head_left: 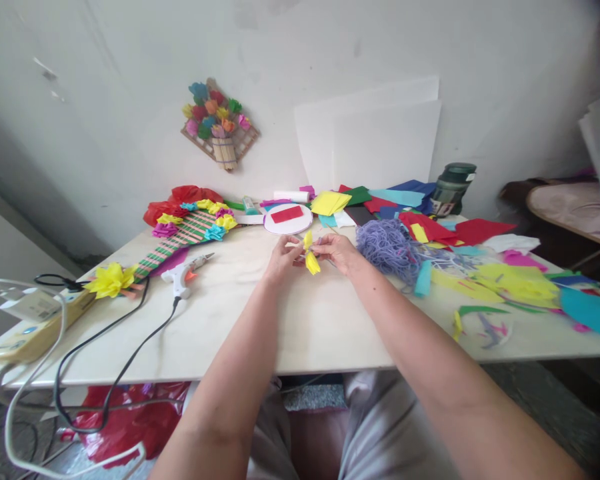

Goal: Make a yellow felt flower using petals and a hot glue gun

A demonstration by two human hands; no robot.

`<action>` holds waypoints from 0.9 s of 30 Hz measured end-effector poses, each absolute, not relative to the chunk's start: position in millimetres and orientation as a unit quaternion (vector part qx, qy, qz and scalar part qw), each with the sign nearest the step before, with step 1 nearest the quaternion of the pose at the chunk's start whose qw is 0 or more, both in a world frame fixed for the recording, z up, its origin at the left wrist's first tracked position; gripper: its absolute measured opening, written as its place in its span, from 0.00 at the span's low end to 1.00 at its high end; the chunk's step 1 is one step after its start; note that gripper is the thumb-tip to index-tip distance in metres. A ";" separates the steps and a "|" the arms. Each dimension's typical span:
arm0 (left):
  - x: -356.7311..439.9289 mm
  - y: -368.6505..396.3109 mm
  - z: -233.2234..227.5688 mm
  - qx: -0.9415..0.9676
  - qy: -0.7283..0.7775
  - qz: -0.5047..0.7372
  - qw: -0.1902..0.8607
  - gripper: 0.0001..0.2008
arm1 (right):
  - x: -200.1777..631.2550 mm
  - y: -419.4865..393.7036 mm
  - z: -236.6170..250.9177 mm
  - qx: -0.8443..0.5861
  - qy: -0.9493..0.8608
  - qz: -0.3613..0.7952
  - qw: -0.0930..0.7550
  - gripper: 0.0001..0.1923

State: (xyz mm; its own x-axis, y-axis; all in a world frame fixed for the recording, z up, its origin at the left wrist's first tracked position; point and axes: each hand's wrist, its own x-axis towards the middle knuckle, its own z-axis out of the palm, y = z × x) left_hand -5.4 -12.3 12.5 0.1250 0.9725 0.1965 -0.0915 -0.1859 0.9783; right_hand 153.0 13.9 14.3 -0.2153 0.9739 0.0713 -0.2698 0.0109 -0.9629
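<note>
Power strip: far left edge of the worktop, cables trailing off; no readable lettering.
Glue gun: lying on its side left of the hands, cord running toward the strip.
Left hand: grip pressed together, fingertips pinching the yellow paper piece from its left side.
Yellow paper piece: held just above the worktop's middle, between both hands, folded and narrow at the waist.
Right hand: grip pinching the same piece from the right.
Doing it well: I judge the pinch should stay at the narrow waist, folds kept even.
Purple yarn: heaped just right of the right hand.
Paper scraps: spread across the right side.
Writing: none legible; the dark jar has a label too small to read.
</note>
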 end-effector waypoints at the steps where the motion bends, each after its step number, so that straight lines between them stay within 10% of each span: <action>1: -5.3 -14.1 14.2 0.559 0.388 0.531 0.505 0.19 | 152.6 13.7 14.3 -0.358 -0.494 0.605 0.512 0.18; 18: -4.7 -11.0 11.4 0.543 0.436 0.502 0.513 0.12 | 145.6 8.9 14.9 -0.384 -0.573 0.517 0.507 0.11; 27: -2.9 -12.4 11.7 0.528 0.438 0.494 0.534 0.08 | 143.4 16.1 7.2 -0.426 -0.739 0.214 0.477 0.07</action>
State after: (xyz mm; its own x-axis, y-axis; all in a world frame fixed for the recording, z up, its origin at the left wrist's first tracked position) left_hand -2.9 -12.4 11.7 0.1279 0.9903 0.0551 -0.0646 -0.0471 0.9968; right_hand 143.4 16.1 7.2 -0.1830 0.8334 0.5215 0.4245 0.5455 -0.7227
